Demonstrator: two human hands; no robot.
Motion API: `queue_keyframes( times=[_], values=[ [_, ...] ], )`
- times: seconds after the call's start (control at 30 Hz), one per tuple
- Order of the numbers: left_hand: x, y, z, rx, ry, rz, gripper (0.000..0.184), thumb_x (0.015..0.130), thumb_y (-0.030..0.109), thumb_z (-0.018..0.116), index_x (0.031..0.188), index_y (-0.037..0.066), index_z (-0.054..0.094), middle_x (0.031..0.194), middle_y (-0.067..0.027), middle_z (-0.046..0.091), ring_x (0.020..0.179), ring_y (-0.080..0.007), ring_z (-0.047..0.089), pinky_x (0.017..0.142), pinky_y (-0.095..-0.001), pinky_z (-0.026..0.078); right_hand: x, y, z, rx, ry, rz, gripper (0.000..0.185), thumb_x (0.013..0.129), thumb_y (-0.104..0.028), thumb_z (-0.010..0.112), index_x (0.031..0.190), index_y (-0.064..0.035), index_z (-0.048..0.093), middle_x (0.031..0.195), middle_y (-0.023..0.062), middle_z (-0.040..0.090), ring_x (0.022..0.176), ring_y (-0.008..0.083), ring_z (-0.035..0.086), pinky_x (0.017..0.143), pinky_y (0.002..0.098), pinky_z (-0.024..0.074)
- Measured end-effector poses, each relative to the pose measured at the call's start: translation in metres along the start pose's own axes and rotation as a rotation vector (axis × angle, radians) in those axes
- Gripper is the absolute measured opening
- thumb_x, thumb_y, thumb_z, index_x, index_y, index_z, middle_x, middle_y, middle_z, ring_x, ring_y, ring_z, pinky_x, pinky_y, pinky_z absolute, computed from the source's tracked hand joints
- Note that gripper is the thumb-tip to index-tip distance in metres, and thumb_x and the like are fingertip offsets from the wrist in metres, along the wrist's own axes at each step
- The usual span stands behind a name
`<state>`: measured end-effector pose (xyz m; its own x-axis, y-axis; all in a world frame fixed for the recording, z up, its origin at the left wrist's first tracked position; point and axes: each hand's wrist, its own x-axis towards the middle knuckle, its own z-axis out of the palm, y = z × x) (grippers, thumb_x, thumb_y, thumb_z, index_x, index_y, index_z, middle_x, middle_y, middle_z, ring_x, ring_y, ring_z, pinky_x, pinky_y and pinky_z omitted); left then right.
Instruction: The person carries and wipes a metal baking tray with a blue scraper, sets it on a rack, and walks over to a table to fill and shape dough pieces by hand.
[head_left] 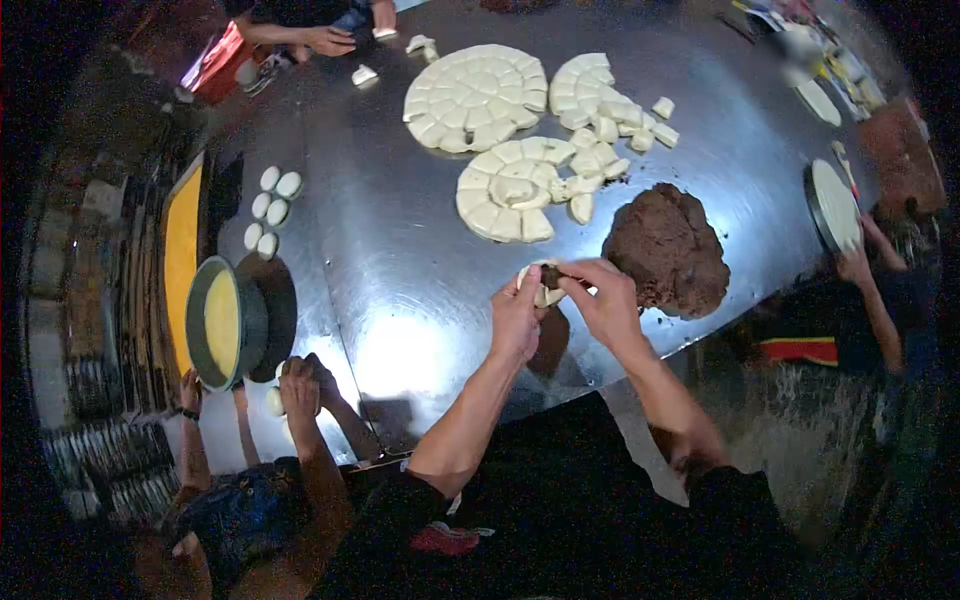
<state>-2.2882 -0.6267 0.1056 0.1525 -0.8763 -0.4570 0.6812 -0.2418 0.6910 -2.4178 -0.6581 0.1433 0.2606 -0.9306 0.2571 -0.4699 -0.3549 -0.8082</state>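
Observation:
Above the near edge of the metal table, my left hand [514, 322] is closed around a small piece of white dough [541, 296] with a dark brown lump of filling in it. My right hand [606, 302] pinches at the same piece from the right, its fingertips on the filling and the dough's edge. Just right of my hands sits a large mound of brown filling [668, 252]. Beyond them lies a round of dough cut into wedges [505, 190], partly broken up. A fuller cut round [475, 97] and a partial round [580, 88] with loose pieces lie farther back.
At left, a co-worker's hand [300, 388] handles white dough balls beside a bowl of yellow liquid [222, 325]. Several dough balls [270, 212] stand in rows near a yellow tray [180, 265]. Other people's hands [330, 41] show at the back and beside a round pan [832, 205] at right.

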Motion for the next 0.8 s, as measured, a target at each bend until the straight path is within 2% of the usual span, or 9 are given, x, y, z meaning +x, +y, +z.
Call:
queue_keyframes(
  times=[0.1, 0.17, 0.3, 0.37, 0.43, 0.5, 0.57, 0.7, 0.8],
  values=[
    [0.004, -0.006, -0.007, 0.041, 0.003, 0.063, 0.023, 0.091, 0.023, 0.056, 0.097, 0.002, 0.062, 0.082, -0.0012, 0.063, 0.066, -0.0066, 0.057, 0.054, -0.0199, 0.044, -0.001, 0.006, 0.020, -0.126, -0.015, -0.055, 0.017, 0.077, -0.008, 0.065, 0.094, -0.0026, 0.067, 0.086, 0.0134, 0.065, 0.078, 0.0248, 0.064, 0.067, 0.0321, 0.0496],
    [-0.002, 0.001, -0.010, 0.008, 0.011, 0.044, 0.023, 0.090, 0.022, 0.056, 0.101, 0.002, 0.061, 0.088, -0.0032, 0.063, 0.072, -0.0084, 0.059, 0.059, -0.0210, 0.047, 0.008, 0.018, 0.011, 0.078, -0.216, 0.175, 0.022, 0.080, -0.007, 0.063, 0.101, -0.0017, 0.065, 0.087, 0.0109, 0.066, 0.074, 0.0177, 0.063, 0.066, 0.0286, 0.0496],
    [-0.025, 0.026, -0.008, -0.108, -0.102, -0.013, 0.025, 0.088, 0.015, 0.058, 0.109, 0.000, 0.056, 0.099, -0.0072, 0.062, 0.087, -0.0138, 0.061, 0.073, -0.0267, 0.051, 0.020, 0.012, 0.004, 0.069, -0.143, 0.220, 0.025, 0.080, -0.010, 0.060, 0.103, 0.0000, 0.061, 0.085, 0.0145, 0.065, 0.073, 0.0245, 0.064, 0.068, 0.0318, 0.0502],
    [-0.031, 0.029, -0.012, 0.116, -0.086, 0.070, 0.025, 0.087, 0.010, 0.058, 0.109, -0.001, 0.057, 0.098, -0.0060, 0.062, 0.086, -0.0128, 0.060, 0.075, -0.0261, 0.050, 0.020, -0.001, 0.017, 0.498, -0.431, 0.610, 0.019, 0.081, -0.009, 0.060, 0.096, 0.0022, 0.061, 0.081, 0.0145, 0.063, 0.071, 0.0241, 0.062, 0.066, 0.0310, 0.0498],
    [-0.033, 0.027, -0.028, 0.148, -0.030, 0.151, 0.026, 0.086, 0.006, 0.058, 0.110, -0.002, 0.058, 0.098, -0.0051, 0.062, 0.085, -0.0115, 0.058, 0.077, -0.0251, 0.049, 0.006, -0.011, 0.034, 0.552, -0.215, 0.489, 0.018, 0.083, -0.010, 0.060, 0.098, -0.0001, 0.060, 0.080, 0.0093, 0.061, 0.068, 0.0149, 0.058, 0.060, 0.0276, 0.0478],
    [-0.036, 0.022, -0.037, 0.172, -0.001, 0.196, 0.029, 0.089, 0.005, 0.051, 0.117, 0.001, 0.054, 0.102, -0.0059, 0.061, 0.089, -0.0142, 0.059, 0.077, -0.0267, 0.049, -0.018, -0.052, 0.036, -0.021, -0.051, 0.024, 0.023, 0.079, -0.005, 0.062, 0.101, -0.0001, 0.059, 0.085, 0.0122, 0.058, 0.075, 0.0225, 0.059, 0.064, 0.0311, 0.0489],
    [-0.046, 0.019, -0.035, 0.187, 0.021, 0.226, 0.038, 0.091, 0.006, 0.046, 0.128, 0.002, 0.045, 0.109, -0.0071, 0.059, 0.095, -0.0145, 0.057, 0.081, -0.0243, 0.046, -0.037, -0.094, 0.035, -0.219, -0.037, -0.347, 0.028, 0.072, 0.002, 0.059, 0.100, 0.0009, 0.059, 0.094, 0.0132, 0.054, 0.085, 0.0300, 0.055, 0.071, 0.0364, 0.0495],
    [-0.120, 0.037, -0.032, 0.141, -0.110, 0.286, 0.045, 0.093, 0.007, 0.042, 0.137, 0.003, 0.034, 0.114, -0.0091, 0.056, 0.100, -0.0170, 0.054, 0.085, -0.0246, 0.044, -0.051, -0.124, 0.019, -0.408, -0.106, -0.445, 0.029, 0.070, 0.004, 0.060, 0.099, 0.0007, 0.060, 0.099, 0.0109, 0.056, 0.088, 0.0301, 0.054, 0.073, 0.0367, 0.0493],
    [-0.153, 0.057, -0.055, 0.787, 0.007, 0.717, 0.038, 0.092, 0.007, 0.040, 0.129, 0.001, 0.046, 0.113, -0.0182, 0.057, 0.098, -0.0262, 0.058, 0.086, -0.0323, 0.046, -0.055, -0.155, 0.003, -0.194, -0.197, -0.423, 0.022, 0.073, 0.001, 0.061, 0.095, -0.0005, 0.061, 0.091, 0.0117, 0.059, 0.077, 0.0303, 0.056, 0.069, 0.0384, 0.0497]
  ],
)
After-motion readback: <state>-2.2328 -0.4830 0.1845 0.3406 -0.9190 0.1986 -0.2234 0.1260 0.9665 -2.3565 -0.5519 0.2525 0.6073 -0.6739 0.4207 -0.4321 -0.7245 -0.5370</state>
